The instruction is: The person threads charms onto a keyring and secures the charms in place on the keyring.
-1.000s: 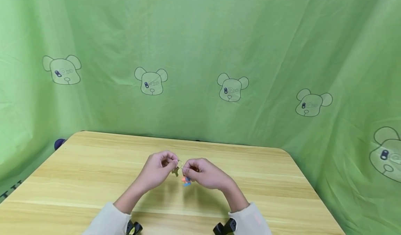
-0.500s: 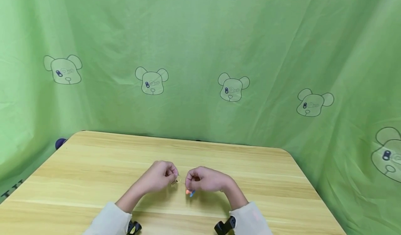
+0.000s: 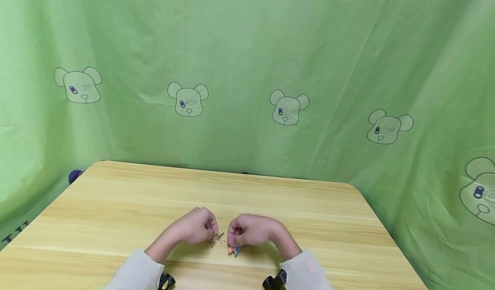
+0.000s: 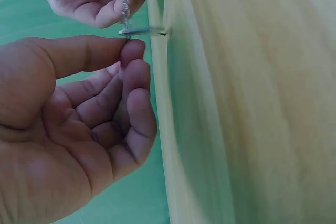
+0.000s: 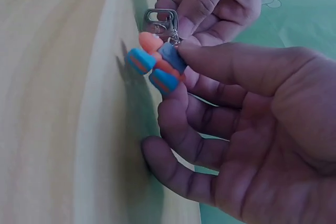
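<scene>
A small keychain hangs between my hands just above the wooden table (image 3: 116,195). Its orange and blue figure charm (image 3: 233,250) (image 5: 157,64) is pinched between thumb and fingers of my right hand (image 3: 232,238) (image 5: 176,72). A short chain (image 4: 125,6) joins it to a metal clasp (image 3: 217,238) (image 4: 137,31) (image 5: 160,22). My left hand (image 3: 212,232) (image 4: 128,51) pinches that clasp between thumb and forefinger, its other fingers curled. The charm nearly touches the tabletop.
Green cloth with bear prints (image 3: 247,66) hangs behind and beside the table. A dark purple knob (image 3: 74,176) sticks out by the table's far left corner. Black wrist straps (image 3: 166,281) show at the bottom edge.
Both hands have come down and nearer to me with the keychain, from raised above the table to almost resting on it. Their grips look the same.
</scene>
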The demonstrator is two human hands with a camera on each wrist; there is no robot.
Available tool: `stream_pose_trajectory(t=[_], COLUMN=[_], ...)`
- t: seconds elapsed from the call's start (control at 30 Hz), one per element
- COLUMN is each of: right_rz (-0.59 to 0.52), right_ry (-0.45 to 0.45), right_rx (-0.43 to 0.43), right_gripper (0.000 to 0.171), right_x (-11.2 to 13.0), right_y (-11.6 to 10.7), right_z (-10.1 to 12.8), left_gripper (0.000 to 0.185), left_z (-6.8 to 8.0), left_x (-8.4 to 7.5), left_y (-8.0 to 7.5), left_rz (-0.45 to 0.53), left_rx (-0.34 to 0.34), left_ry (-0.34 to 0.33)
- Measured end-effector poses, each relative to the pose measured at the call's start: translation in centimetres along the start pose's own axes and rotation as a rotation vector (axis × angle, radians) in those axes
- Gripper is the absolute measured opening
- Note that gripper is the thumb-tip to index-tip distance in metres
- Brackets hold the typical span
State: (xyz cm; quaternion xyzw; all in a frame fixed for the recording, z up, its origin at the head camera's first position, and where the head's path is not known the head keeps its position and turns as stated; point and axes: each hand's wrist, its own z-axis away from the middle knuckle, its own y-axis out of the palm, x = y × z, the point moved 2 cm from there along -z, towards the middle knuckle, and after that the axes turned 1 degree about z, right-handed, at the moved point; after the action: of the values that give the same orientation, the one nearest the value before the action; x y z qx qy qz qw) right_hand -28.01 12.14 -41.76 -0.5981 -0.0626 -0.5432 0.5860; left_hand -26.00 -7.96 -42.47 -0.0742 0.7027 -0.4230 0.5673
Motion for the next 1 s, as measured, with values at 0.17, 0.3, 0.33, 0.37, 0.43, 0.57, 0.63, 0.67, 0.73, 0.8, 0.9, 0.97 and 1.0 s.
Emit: stream_pose_trajectory(t=[0.17, 0.3, 0.33, 0.37, 0.43, 0.57, 0.63, 0.67, 0.73, 0.8, 0.9, 0.97, 1.0], right_rz=[0.053, 0.082, 0.087, 0.092, 0.104, 0.115, 0.119, 0.122, 0.128, 0.135, 0.144, 0.154, 0.162], right_ry=[0.018, 0.033, 0.035, 0.035, 0.035, 0.034, 0.038, 0.041, 0.047, 0.054, 0.055, 0.055, 0.052], right_rx=[-0.009, -0.015, -0.015, -0.014, -0.014, -0.017, -0.023, -0.029, -0.042, -0.055, -0.073, -0.085, -0.09], right_gripper=[0.009, 0.012, 0.012, 0.012, 0.012, 0.011, 0.01, 0.01, 0.01, 0.009, 0.008, 0.008, 0.008], right_x=[0.11, 0.09, 0.11, 0.12, 0.12, 0.16, 0.18, 0.18, 0.24, 0.28, 0.4, 0.53, 0.61], right_y=[0.44, 0.51, 0.53, 0.54, 0.57, 0.62, 0.59, 0.57, 0.49, 0.35, 0.14, -0.04, -0.15], right_z=[-0.24, -0.38, -0.38, -0.39, -0.4, -0.37, -0.31, -0.29, -0.19, -0.07, 0.12, 0.3, 0.38], left_gripper=[0.015, 0.019, 0.02, 0.02, 0.019, 0.018, 0.018, 0.018, 0.017, 0.016, 0.014, 0.013, 0.013], left_z=[0.29, 0.34, 0.33, 0.33, 0.33, 0.41, 0.44, 0.47, 0.52, 0.58, 0.71, 0.77, 0.78], left_x=[-0.17, -0.23, -0.23, -0.24, -0.21, -0.25, -0.28, -0.3, -0.36, -0.45, -0.63, -0.72, -0.73], left_y=[0.13, 0.26, 0.3, 0.34, 0.42, 0.47, 0.47, 0.46, 0.41, 0.33, 0.14, 0.02, -0.03], left_rz=[-0.006, -0.015, -0.017, -0.02, -0.03, -0.05, -0.059, -0.065, -0.073, -0.079, -0.084, -0.087, -0.09], left_rx=[0.019, 0.048, 0.055, 0.06, 0.065, 0.07, 0.075, 0.077, 0.076, 0.073, 0.065, 0.062, 0.061], left_ry=[-0.026, -0.035, -0.033, -0.031, -0.024, -0.026, -0.034, -0.038, -0.048, -0.053, -0.06, -0.062, -0.066])
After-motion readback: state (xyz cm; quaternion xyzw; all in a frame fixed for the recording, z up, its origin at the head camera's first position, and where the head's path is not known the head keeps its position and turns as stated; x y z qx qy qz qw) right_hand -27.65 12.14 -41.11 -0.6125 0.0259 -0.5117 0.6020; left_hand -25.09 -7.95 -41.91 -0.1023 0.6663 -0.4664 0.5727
